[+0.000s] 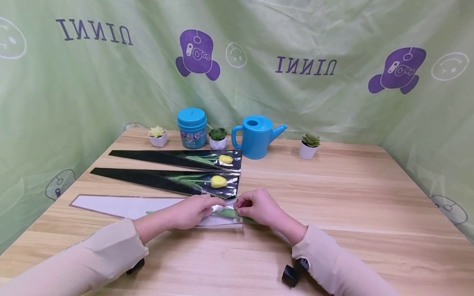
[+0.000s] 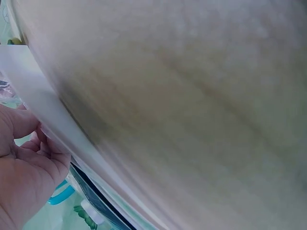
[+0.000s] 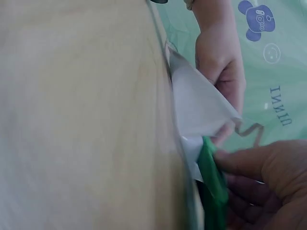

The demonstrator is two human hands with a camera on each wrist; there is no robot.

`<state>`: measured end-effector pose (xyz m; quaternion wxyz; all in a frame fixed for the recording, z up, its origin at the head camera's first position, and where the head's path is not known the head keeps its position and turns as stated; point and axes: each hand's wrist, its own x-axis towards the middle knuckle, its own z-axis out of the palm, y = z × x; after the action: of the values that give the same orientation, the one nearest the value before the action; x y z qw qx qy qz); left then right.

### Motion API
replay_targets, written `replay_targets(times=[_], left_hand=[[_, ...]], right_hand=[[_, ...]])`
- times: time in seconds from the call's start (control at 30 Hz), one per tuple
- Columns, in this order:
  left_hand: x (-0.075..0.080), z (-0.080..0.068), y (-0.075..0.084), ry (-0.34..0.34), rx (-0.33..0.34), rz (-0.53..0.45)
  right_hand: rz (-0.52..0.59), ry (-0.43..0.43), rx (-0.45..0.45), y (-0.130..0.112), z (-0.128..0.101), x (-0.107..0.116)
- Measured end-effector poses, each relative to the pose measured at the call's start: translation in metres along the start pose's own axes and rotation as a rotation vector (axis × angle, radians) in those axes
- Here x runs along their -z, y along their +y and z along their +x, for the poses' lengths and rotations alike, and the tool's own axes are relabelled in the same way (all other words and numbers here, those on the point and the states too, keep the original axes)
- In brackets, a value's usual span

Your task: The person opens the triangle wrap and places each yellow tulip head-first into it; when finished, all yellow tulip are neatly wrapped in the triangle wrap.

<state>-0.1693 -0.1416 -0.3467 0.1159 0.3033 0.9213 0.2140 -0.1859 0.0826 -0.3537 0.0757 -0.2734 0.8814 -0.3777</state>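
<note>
White sleeve: long tapered white paper flower sleeve with a clear film mouth (image 1: 126, 205), lying flat on the light wooden table (image 1: 333, 205), narrow tip to the left, wide mouth between the two hands.
Green stem: green stem or leaf (image 3: 213, 184) at the sleeve mouth, seen in the right wrist view against the white paper (image 3: 196, 105).
Left hand: left hand (image 1: 192, 211) rests on the sleeve just left of its mouth, fingers curled onto the film edge; the left wrist view shows fingertips (image 2: 29, 143) touching the paper edge.
Right hand: right hand (image 1: 255, 207) at the mouth's right side, fingers bent, pinching the green stem and film.
Gap between hands: small, fingertips nearly meeting over the mouth.
Behind the sleeve: two black tapered sleeves, each with a yellow tulip, nearer one (image 1: 218, 181), farther one (image 1: 225, 158).
Back row: blue plastic watering can (image 1: 256, 137), blue lidded jar (image 1: 191, 128), three small potted succulents; rightmost (image 1: 308, 146).
</note>
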Motion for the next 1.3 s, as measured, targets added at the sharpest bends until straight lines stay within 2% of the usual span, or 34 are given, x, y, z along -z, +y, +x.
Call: replay_targets(times=[0.23, 0.4, 0.8, 1.3], left_hand=[[0.000, 0.000, 0.000, 0.007, -0.004, -0.004], [0.001, -0.001, 0.000, -0.005, 0.014, -0.016], [0.001, -0.002, 0.000, -0.016, 0.041, -0.019], [0.002, -0.001, 0.001, -0.011, 0.051, -0.041]], right_hand=[[-0.106, -0.153, 0.042, 0.006, -0.009, 0.023], [-0.144, -0.200, 0.043, 0.020, -0.021, 0.039], [-0.108, -0.159, -0.025, 0.042, -0.030, 0.055], [-0.080, -0.078, -0.025, 0.031, -0.030, 0.053]])
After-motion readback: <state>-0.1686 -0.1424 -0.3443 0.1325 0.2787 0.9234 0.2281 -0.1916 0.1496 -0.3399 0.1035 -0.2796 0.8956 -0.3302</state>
